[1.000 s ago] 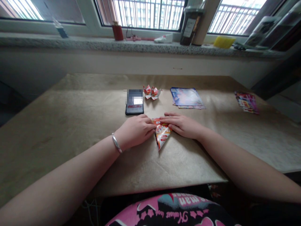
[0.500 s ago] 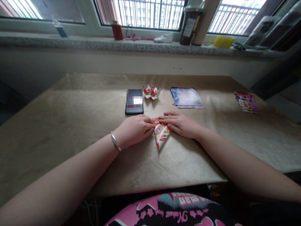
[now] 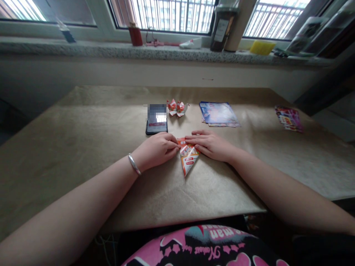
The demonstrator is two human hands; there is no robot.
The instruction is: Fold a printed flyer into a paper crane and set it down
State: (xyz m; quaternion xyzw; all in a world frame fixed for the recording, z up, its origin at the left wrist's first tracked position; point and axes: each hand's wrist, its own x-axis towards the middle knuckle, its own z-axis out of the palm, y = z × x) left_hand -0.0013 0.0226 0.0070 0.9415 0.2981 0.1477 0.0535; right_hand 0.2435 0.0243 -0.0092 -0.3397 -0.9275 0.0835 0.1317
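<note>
A folded sheet of printed paper (image 3: 189,158), orange and white, lies on the table as a kite shape with its sharp point toward me. My left hand (image 3: 158,148) has its fingers curled together, with thumb and forefinger at the paper's upper left edge. Across the paper's top right part, my right hand (image 3: 209,145) lies with its fingers stretched out flat, pressing on it. The fingers hide part of the paper's upper edge. Beyond my hands stands a red-and-white folded paper figure (image 3: 177,107) with several points.
Left of the paper figure lies a phone (image 3: 156,120). A stack of blue printed sheets (image 3: 220,112) is at the back right, and pink-purple printed papers (image 3: 288,119) lie farther right. Behind the table (image 3: 83,147), the windowsill (image 3: 105,49) holds a dark container (image 3: 222,31) and a yellow object (image 3: 262,47).
The whole view has shifted slightly. Both hands keep nearly the same places on the folded paper, and nothing else has visibly moved.
</note>
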